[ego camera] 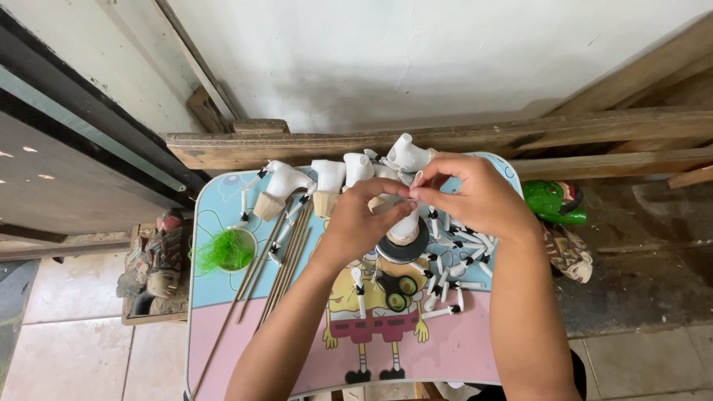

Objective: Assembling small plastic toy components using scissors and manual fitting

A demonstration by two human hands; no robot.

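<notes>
Both hands, left (356, 223) and right (475, 197), meet pinching a white puppet piece (406, 223) between their fingertips.

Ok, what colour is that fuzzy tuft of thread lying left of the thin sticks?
Bright green; the thread tuft shows clearly in the head view, on the blue part of the table.

I see a small white puppet figure (405, 224) standing upright at the frame's centre, its base on a black tape roll (402, 251). My fingers cover its top, so I can't make out its head.
</notes>
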